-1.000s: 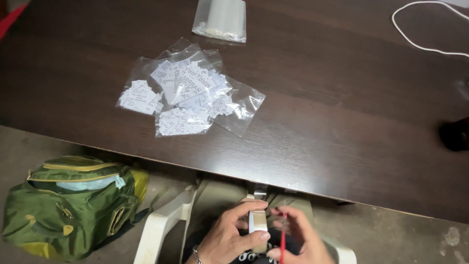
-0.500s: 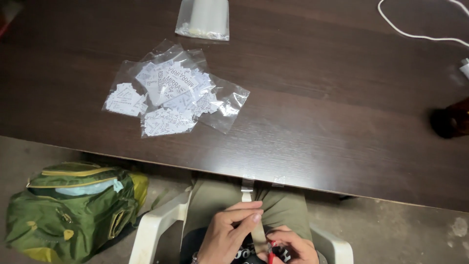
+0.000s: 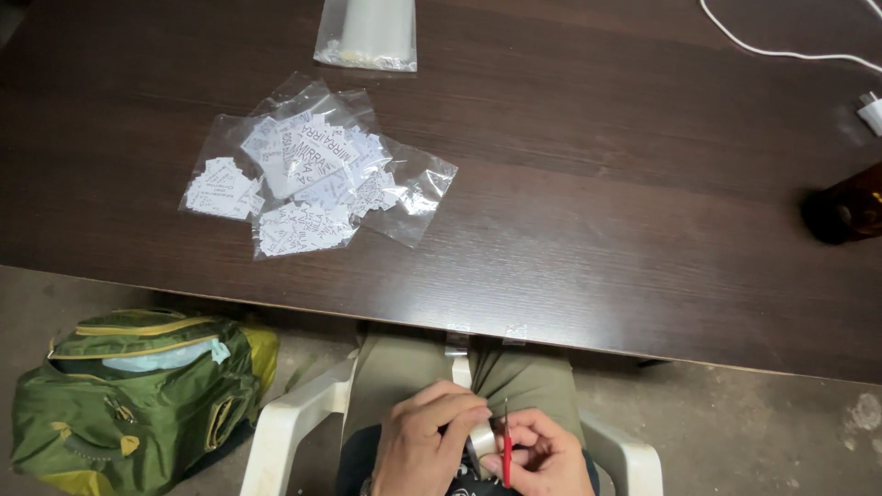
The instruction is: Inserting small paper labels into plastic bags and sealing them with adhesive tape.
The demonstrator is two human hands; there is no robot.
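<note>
Down near my lap, below the table [image 3: 570,266] edge, my left hand [image 3: 424,441] closes its fingers around a small tape roll [image 3: 481,439]; my right hand [image 3: 542,455] pinches a thin red tool [image 3: 505,447] beside it.

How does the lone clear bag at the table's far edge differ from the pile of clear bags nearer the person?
The lone bag lies by itself and holds a pale, plain, roll-like thing; the pile of bags overlaps several bags filled with small white printed paper slips. The lone bag sits at the far edge, partly cut off by the frame; the pile shows whole. Both are clear plastic, resting flat on the dark wooden table, untouched by either hand.
</note>
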